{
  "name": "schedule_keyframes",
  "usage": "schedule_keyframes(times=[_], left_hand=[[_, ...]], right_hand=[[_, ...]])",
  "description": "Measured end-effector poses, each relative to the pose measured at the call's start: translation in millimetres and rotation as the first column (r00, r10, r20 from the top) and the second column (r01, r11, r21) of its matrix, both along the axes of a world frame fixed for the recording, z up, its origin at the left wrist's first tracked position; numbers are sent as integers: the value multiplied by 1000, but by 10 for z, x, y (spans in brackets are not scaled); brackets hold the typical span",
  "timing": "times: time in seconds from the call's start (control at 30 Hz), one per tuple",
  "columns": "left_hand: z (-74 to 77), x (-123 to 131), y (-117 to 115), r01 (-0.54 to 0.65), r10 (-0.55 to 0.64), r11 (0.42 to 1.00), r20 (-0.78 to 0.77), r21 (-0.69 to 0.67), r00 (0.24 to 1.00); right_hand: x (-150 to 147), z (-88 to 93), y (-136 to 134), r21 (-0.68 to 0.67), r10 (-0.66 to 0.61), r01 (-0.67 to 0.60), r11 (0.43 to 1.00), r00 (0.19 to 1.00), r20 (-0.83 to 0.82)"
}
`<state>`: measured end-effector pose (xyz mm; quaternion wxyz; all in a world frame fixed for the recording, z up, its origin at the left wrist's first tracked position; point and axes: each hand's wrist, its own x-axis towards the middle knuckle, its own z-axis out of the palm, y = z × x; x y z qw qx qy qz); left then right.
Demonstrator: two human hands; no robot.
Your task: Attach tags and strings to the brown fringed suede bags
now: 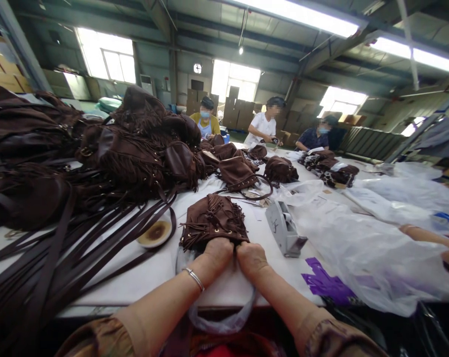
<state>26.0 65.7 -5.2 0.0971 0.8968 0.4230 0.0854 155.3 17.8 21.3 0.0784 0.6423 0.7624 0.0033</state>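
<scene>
Head view: hands (pixel 219 252) (pixel 252 259) grip fringed bag (pixel 214 218); dispenser (pixel 287 234) bears dark scrawl (pixel 273 219).

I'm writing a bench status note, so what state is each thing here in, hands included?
Small brown fringed bag: fringe loose, near edge being handled
Left hand: curled at that edge, fingertips hidden
Right hand: likewise curled, fingertips hidden
Heap of dark-brown bags: piled high, straps trailing
Round white dish: uncovered, brown contents inside
Clear plastic bags: crumpled, lying loose
Long white ceiling lights: lit
Grey dispenser-like device: untouched
</scene>
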Motion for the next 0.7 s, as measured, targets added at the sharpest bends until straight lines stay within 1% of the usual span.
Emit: schedule_keyframes(times=[0.1,0.17,0.37,0.53,0.7], left_hand=[[-4,109,0,62,-60,997,-47,35,997],[6,121,-7,94,-90,994,-67,57,994],[92,-47,-34,170,-159,981,-120,93,980],[190,-215,-82,165,-149,983,-176,79,973],[220,-332,-138,137,-120,988,-198,73,973]], right_hand=[[14,-16,-3,9,-16,16,1000,1000,-9],[28,-21,-1,7,-25,25,1000,1000,-10],[86,35,21,-42,-49,49,998,999,6],[114,72,4,-67,-54,55,996,998,13],[93,67,-18,-64,-43,44,997,999,17]])
